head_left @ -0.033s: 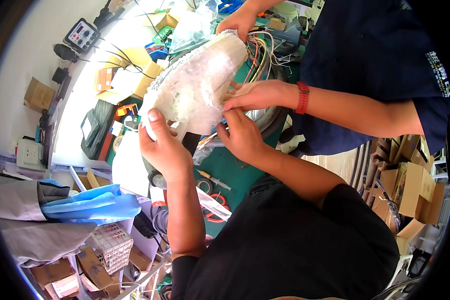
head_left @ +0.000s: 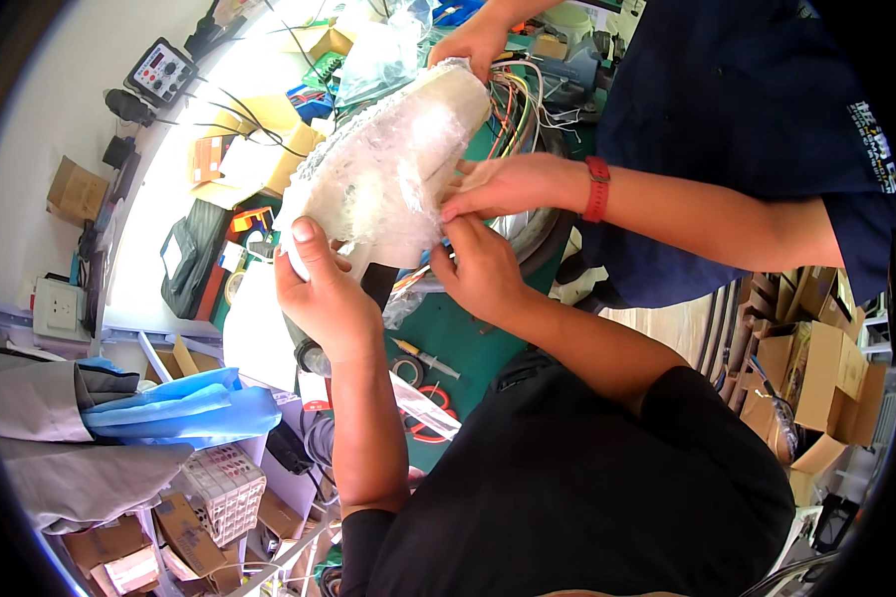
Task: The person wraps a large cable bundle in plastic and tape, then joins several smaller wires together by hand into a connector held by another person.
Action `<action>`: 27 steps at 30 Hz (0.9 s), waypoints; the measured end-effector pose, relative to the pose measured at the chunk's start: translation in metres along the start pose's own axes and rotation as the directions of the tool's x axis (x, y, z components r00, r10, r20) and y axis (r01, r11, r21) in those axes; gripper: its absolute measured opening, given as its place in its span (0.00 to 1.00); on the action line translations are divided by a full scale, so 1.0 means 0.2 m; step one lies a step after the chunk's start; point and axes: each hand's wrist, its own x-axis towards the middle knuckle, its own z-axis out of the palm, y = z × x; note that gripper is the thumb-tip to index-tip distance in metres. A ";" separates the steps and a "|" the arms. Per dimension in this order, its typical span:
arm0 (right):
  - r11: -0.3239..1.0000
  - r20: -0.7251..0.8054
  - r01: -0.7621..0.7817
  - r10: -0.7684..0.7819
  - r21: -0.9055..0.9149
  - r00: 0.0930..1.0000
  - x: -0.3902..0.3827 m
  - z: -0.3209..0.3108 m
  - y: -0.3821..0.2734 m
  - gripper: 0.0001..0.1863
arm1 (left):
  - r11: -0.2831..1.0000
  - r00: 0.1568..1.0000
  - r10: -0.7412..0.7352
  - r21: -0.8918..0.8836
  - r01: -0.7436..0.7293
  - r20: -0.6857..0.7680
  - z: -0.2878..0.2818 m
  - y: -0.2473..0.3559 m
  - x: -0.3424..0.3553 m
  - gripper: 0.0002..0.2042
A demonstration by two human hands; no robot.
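Observation:
A bulky bundle of clear bubble wrap is held up over the green work mat. My left hand grips its lower left end, thumb on top and fingers underneath. At the lower right edge my right hand is closed on the wrap, its fingertips partly hidden. A co-worker's hand, with a red wristband, touches the same edge just above my right fingers. The co-worker's other hand holds the far end. What lies inside the wrap cannot be made out.
Coiled wires and cables lie behind the bundle. A syringe, a tape roll and red-handled scissors rest on the green mat. An opened carton stands at the far left. The co-worker in dark blue stands at right.
The bundle and the hands on it have shifted very slightly left. All grips look the same.

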 end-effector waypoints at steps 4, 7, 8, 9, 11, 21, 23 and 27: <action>0.992 -0.017 0.124 -0.125 -0.010 0.992 0.01 0.01 0.04 0.05 | 1.000 0.999 -0.017 0.024 0.018 -0.031 0.04 0.00 0.00 0.26; 0.993 0.041 0.114 -0.113 -0.031 0.993 -0.04 0.01 0.03 0.06 | 0.997 0.998 -0.057 0.054 0.058 -0.021 0.08 0.00 -0.01 0.27; 0.991 0.031 0.125 -0.124 -0.045 0.992 -0.06 0.01 0.02 0.07 | 0.997 0.998 -0.054 0.052 0.055 -0.025 0.09 0.00 -0.01 0.27; 0.989 0.023 0.136 -0.135 -0.056 0.991 -0.07 0.02 0.01 0.07 | 0.997 0.998 -0.053 0.052 0.055 -0.033 0.10 0.00 -0.02 0.27; 0.987 0.007 0.154 -0.154 -0.050 0.988 -0.08 0.04 -0.01 0.08 | 0.998 0.999 -0.036 0.056 0.038 -0.041 0.11 0.00 -0.02 0.28; 0.992 -0.005 0.110 -0.110 0.059 0.994 -0.11 0.08 -0.12 0.09 | 0.995 0.999 0.032 0.095 -0.031 -0.001 0.07 0.04 -0.04 0.31; 0.998 -0.017 -0.007 0.008 0.056 1.000 -0.12 0.09 -0.13 0.09 | 0.990 0.994 0.105 0.087 -0.109 0.043 0.05 0.00 -0.04 0.28; 0.985 0.028 -0.173 0.173 -0.008 0.984 -0.18 0.11 -0.03 0.07 | 0.973 0.985 0.148 0.168 -0.161 0.086 0.06 -0.09 -0.14 0.20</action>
